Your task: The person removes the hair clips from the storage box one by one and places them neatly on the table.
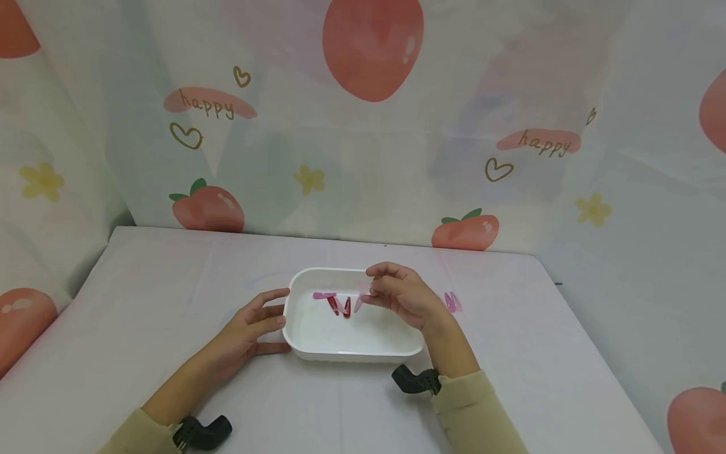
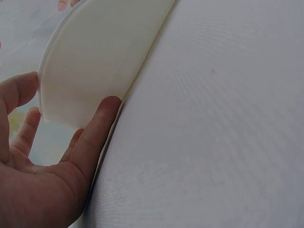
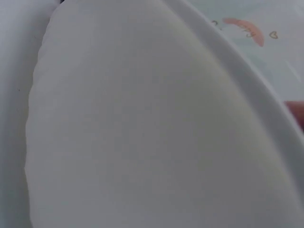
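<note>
On the white-covered table point(image 1: 522, 340), a white tray point(image 1: 351, 337) and pink clips point(image 1: 450, 302)

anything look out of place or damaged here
Two pink clips lie on the table, right of the white tray, while other clips sit inside it. That split looks slightly odd but may be deliberate. I see no damage.

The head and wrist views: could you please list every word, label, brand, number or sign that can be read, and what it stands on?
"happy": on the left red patch of the backdrop.
"happy": on the right red patch.
Right wrist view: lettering on a small reddish patch, too blurred to read fully.
None seen on the white tray.
</note>
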The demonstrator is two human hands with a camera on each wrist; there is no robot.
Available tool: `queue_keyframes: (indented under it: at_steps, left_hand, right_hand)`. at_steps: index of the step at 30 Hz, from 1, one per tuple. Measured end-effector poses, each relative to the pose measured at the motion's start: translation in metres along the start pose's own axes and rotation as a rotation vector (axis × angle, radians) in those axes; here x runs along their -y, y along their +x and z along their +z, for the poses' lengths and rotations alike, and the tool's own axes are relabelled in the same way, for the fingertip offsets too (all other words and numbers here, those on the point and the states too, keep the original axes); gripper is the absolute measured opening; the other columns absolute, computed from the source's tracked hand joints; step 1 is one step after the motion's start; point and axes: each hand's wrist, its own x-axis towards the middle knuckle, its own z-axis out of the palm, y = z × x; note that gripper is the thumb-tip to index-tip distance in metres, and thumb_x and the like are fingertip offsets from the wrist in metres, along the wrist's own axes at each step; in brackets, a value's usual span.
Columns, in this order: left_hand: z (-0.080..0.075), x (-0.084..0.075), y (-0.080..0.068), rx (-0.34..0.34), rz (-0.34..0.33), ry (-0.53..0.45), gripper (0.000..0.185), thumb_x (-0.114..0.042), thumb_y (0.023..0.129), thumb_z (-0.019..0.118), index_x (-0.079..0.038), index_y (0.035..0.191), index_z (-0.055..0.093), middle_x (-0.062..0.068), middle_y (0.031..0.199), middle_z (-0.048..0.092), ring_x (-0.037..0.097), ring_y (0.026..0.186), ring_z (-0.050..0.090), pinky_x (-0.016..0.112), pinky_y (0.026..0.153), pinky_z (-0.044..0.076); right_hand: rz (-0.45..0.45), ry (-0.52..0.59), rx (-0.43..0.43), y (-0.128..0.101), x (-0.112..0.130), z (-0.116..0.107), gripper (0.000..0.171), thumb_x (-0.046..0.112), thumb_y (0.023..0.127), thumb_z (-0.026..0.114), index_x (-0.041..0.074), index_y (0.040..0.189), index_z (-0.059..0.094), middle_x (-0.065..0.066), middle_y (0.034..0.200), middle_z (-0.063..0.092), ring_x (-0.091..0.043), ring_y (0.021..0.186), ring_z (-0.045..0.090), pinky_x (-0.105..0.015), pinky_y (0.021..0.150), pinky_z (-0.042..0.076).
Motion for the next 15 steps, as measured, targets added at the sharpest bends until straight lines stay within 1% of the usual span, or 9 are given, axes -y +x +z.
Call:
queue_keyframes:
  at_steps: [2, 4, 6, 8, 9, 10, 12, 15]
  left_hand:
    - [0.0000, 0.0002, 0.0000, 0.003, 0.000, -0.003, 0.055, -0.013, 0.094, 0.052, -0.019, 0.142, 0.027, 0.020, 0.141, 0.029, 0.041, 0.116, 0.047, 0.051, 0.083, 0.049]
    - [0.0000, 0.0003, 0.0000, 0.004, 0.000, -0.006, 0.055, -0.013, 0.094, 0.052, -0.019, 0.142, 0.027, 0.020, 0.141, 0.030, 0.041, 0.116, 0.047, 0.051, 0.083, 0.049]
    - [0.0002, 0.0003, 0.0000, 0.005, 0.000, -0.009, 0.055, -0.012, 0.094, 0.052, -0.019, 0.142, 0.027, 0.019, 0.141, 0.030, 0.041, 0.116, 0.047, 0.051, 0.083, 0.049]
    - [0.0006, 0.0001, -0.0001, 0.004, 0.001, -0.006, 0.055, -0.012, 0.094, 0.052, -0.019, 0.142, 0.027, 0.019, 0.141, 0.030, 0.041, 0.116, 0.047, 0.051, 0.083, 0.049]
    - [0.0008, -0.0001, -0.0001, 0.003, 0.001, -0.004, 0.055, -0.013, 0.094, 0.052, -0.019, 0.142, 0.027, 0.019, 0.141, 0.030, 0.041, 0.116, 0.047, 0.051, 0.083, 0.049]
    - [0.0010, -0.0003, -0.0002, 0.002, 0.001, -0.002, 0.055, -0.013, 0.094, 0.052, -0.019, 0.142, 0.027, 0.019, 0.141, 0.030, 0.041, 0.116, 0.047, 0.051, 0.083, 0.049]
    - [0.0012, -0.0005, -0.0003, 0.002, 0.001, 0.000, 0.055, -0.013, 0.094, 0.052, -0.019, 0.142, 0.027, 0.019, 0.141, 0.030, 0.040, 0.117, 0.046, 0.051, 0.083, 0.048]
    - [0.0013, -0.0005, -0.0003, 0.003, 0.001, -0.001, 0.055, -0.013, 0.094, 0.052, -0.020, 0.142, 0.027, 0.020, 0.141, 0.029, 0.040, 0.118, 0.045, 0.051, 0.083, 0.048]
  right_hand:
    - [0.000, 0.038, -0.009, 0.0002, 0.0003, -0.0011, 0.028, -0.004, 0.087, 0.054, -0.002, 0.115, 0.055, -0.008, 0.083, 0.050, -0.020, 0.072, 0.055, -0.042, 0.086, 0.049]
    - [-0.006, 0.083, -0.006, 0.0007, 0.0010, -0.0023, 0.035, -0.003, 0.088, 0.055, -0.002, 0.123, 0.052, -0.012, 0.097, 0.055, -0.026, 0.086, 0.059, -0.040, 0.088, 0.048]
    - [-0.009, 0.140, 0.006, 0.0010, 0.0021, -0.0034, 0.043, -0.004, 0.088, 0.055, -0.002, 0.130, 0.046, -0.015, 0.112, 0.055, -0.030, 0.103, 0.057, -0.039, 0.090, 0.047]
    - [-0.013, 0.183, 0.004, 0.0013, 0.0031, -0.0039, 0.046, -0.004, 0.087, 0.056, -0.002, 0.132, 0.045, -0.016, 0.121, 0.054, -0.030, 0.110, 0.055, -0.040, 0.091, 0.046]
    - [-0.013, 0.197, 0.002, 0.0012, 0.0035, -0.0042, 0.046, -0.004, 0.087, 0.056, -0.001, 0.132, 0.045, -0.016, 0.119, 0.055, -0.029, 0.109, 0.056, -0.040, 0.092, 0.046]
    - [-0.011, 0.203, -0.002, 0.0009, 0.0039, -0.0045, 0.046, -0.003, 0.087, 0.056, 0.000, 0.132, 0.045, -0.015, 0.114, 0.057, -0.027, 0.105, 0.058, -0.041, 0.091, 0.046]
    - [-0.010, 0.190, -0.013, 0.0006, 0.0042, -0.0045, 0.044, -0.001, 0.088, 0.057, 0.002, 0.131, 0.048, -0.011, 0.103, 0.059, -0.021, 0.093, 0.062, -0.043, 0.091, 0.046]
    - [-0.008, 0.158, -0.013, 0.0007, 0.0037, -0.0045, 0.042, 0.001, 0.089, 0.057, 0.006, 0.130, 0.049, -0.009, 0.094, 0.057, -0.020, 0.086, 0.062, -0.044, 0.090, 0.047]
